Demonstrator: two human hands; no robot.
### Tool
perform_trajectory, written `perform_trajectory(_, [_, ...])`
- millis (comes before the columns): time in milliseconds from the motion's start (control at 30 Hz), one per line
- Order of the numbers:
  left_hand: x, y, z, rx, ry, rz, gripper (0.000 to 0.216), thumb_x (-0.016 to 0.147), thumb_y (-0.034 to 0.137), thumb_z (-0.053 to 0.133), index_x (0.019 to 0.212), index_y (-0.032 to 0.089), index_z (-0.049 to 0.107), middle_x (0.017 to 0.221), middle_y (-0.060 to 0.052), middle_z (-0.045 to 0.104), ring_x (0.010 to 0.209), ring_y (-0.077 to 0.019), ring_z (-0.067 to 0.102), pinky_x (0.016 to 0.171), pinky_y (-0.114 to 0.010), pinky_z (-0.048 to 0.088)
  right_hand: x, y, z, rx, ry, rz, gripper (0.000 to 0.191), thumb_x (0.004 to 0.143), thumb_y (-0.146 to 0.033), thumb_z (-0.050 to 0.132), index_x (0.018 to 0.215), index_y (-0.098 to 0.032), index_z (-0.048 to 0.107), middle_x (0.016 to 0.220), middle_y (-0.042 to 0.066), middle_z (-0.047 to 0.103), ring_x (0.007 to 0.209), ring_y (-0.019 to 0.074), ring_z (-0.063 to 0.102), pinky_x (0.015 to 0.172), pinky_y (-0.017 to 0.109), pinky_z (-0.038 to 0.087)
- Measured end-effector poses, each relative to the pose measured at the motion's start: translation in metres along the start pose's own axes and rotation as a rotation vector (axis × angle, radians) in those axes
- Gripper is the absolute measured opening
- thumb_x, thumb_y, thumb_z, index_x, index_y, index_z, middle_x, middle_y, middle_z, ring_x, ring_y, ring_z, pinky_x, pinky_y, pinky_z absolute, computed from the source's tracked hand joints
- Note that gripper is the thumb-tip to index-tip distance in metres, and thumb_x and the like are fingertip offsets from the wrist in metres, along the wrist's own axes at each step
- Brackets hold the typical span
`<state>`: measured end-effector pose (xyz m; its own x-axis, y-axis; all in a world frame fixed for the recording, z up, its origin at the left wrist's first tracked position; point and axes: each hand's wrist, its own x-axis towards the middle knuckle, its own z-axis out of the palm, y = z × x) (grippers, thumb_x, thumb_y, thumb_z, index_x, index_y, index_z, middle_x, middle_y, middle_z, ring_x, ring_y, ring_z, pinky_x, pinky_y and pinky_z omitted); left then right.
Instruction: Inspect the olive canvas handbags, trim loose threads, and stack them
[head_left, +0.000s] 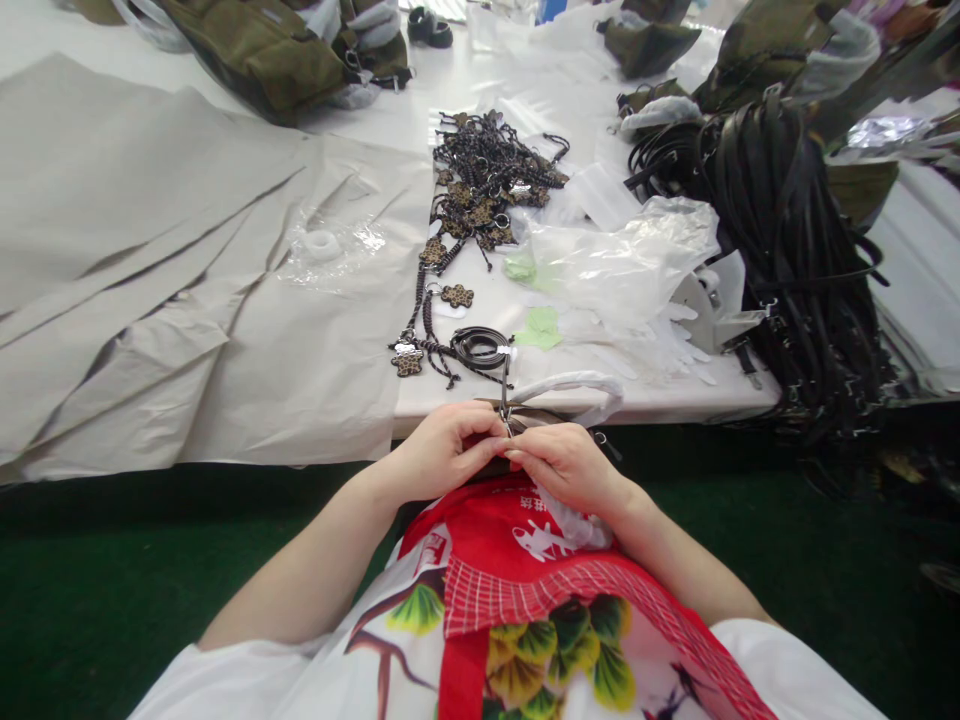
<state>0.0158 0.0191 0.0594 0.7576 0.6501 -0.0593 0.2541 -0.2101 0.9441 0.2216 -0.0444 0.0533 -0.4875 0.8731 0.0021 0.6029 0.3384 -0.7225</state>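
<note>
With the two hands as the centre of the dial and 12 o'clock straight ahead, the left hand (463,447) and right hand (570,465) meet at the near edge of the surface (431,405). Both are closed, fingers curled and thumbs pressed in, pinching at a small metal clip (507,413); how the grip is shared is hidden by the fingers. From the clip a dark strap runs up to its coil (480,348), between 11 and 12 o'clock on the surface. A handle in white wrapping (577,380) arches at 2 o'clock, near the right hand.

A leopard-patterned charm (407,359) lies at 10 o'clock, just beside the coil. Farther off at 12 sits a heap of braided cords and charms (487,180). Clear plastic (600,265) spreads at 1, black straps (787,250) hang at 2, a creased grey sheet (315,380) covers 10, and olive bags (277,60) stand at 11.
</note>
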Motion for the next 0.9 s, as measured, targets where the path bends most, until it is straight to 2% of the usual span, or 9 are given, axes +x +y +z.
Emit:
perform_trajectory(100, [0.001, -0.002, 0.002, 0.010, -0.012, 0.026, 0.024, 0.092, 0.028, 0.053, 0.075, 0.017, 0.064, 0.075, -0.004, 0.064, 0.071, -0.0135, 0.056, 0.068, -0.024, 0.043, 0.000, 0.000, 0.001, -0.037, -0.027, -0.007, 0.034, 0.101, -0.035, 0.040, 0.093, -0.021, 0.070, 0.083, 0.003, 0.075, 0.071, 0.0150, 0.065, 0.067, 0.026, 0.043])
perform_trajectory(267, [0.001, -0.006, 0.007, -0.007, -0.009, 0.054, 0.023, 0.092, 0.024, 0.052, 0.073, 0.017, 0.063, 0.073, -0.003, 0.063, 0.070, -0.0131, 0.056, 0.068, -0.024, 0.042, 0.004, -0.003, 0.001, -0.129, -0.034, -0.031, 0.043, 0.103, -0.034, 0.035, 0.080, -0.018, 0.067, 0.073, 0.005, 0.072, 0.064, 0.0149, 0.062, 0.062, 0.027, 0.040])
perform_trajectory(400, [0.002, -0.010, 0.007, -0.020, -0.031, 0.029, 0.024, 0.092, 0.026, 0.053, 0.073, 0.017, 0.064, 0.072, -0.002, 0.063, 0.069, -0.0132, 0.057, 0.068, -0.024, 0.043, 0.007, -0.002, 0.001, -0.113, -0.045, -0.015, 0.043, 0.102, -0.034, 0.037, 0.075, -0.019, 0.066, 0.070, 0.004, 0.071, 0.062, 0.0143, 0.061, 0.062, 0.027, 0.041])
perform_trajectory(467, [0.010, -0.015, 0.001, 0.056, 0.059, -0.031, 0.024, 0.093, 0.030, 0.051, 0.078, 0.018, 0.066, 0.078, -0.004, 0.065, 0.074, -0.0150, 0.060, 0.071, -0.025, 0.045, 0.006, 0.001, 0.000, -0.050, -0.006, 0.053, 0.034, 0.100, -0.034, 0.042, 0.085, -0.020, 0.069, 0.080, 0.004, 0.074, 0.070, 0.0155, 0.065, 0.067, 0.026, 0.044])
perform_trajectory(567, [0.037, -0.033, -0.015, 0.351, 0.378, -0.208, 0.029, 0.095, 0.033, 0.044, 0.103, 0.017, 0.067, 0.105, -0.012, 0.065, 0.095, -0.0227, 0.062, 0.086, -0.033, 0.047, 0.001, 0.008, -0.001, 0.050, 0.206, 0.251, 0.026, 0.097, -0.035, 0.049, 0.106, -0.021, 0.068, 0.096, 0.005, 0.075, 0.083, 0.0180, 0.068, 0.074, 0.027, 0.048])
perform_trajectory(633, [0.062, -0.049, -0.025, 0.578, 0.475, -0.345, 0.037, 0.095, 0.036, 0.042, 0.114, 0.012, 0.062, 0.118, -0.018, 0.060, 0.109, -0.0300, 0.058, 0.096, -0.041, 0.043, -0.006, 0.014, 0.001, 0.081, 0.352, 0.396, 0.028, 0.098, -0.036, 0.046, 0.103, -0.020, 0.068, 0.090, 0.005, 0.075, 0.079, 0.0182, 0.068, 0.071, 0.028, 0.048])
perform_trajectory(733, [0.098, -0.071, -0.032, 0.792, 0.327, -0.540, 0.057, 0.084, 0.051, 0.057, 0.117, 0.005, 0.058, 0.120, -0.025, 0.058, 0.118, -0.0384, 0.053, 0.100, -0.045, 0.041, -0.021, 0.021, 0.004, 0.071, 0.368, 0.535, 0.035, 0.099, -0.038, 0.040, 0.088, -0.021, 0.068, 0.080, 0.004, 0.073, 0.072, 0.0176, 0.067, 0.066, 0.027, 0.048])
perform_trajectory(833, [0.118, -0.081, -0.030, 0.861, 0.140, -0.682, 0.073, 0.072, 0.057, 0.067, 0.120, 0.003, 0.054, 0.122, -0.026, 0.057, 0.118, -0.0386, 0.054, 0.098, -0.042, 0.043, -0.042, 0.031, 0.004, 0.018, 0.222, 0.642, 0.028, 0.095, -0.029, 0.044, 0.088, -0.021, 0.070, 0.087, 0.004, 0.075, 0.081, 0.0183, 0.068, 0.074, 0.027, 0.049])
perform_trajectory(900, [0.121, -0.083, -0.028, 0.892, 0.096, -0.684, 0.069, 0.072, 0.055, 0.066, 0.118, 0.005, 0.054, 0.122, -0.024, 0.058, 0.118, -0.0369, 0.054, 0.097, -0.040, 0.044, -0.059, 0.041, 0.003, -0.011, 0.118, 0.722, 0.024, 0.087, -0.019, 0.049, 0.098, -0.020, 0.071, 0.099, 0.005, 0.075, 0.093, 0.0192, 0.068, 0.085, 0.029, 0.049])
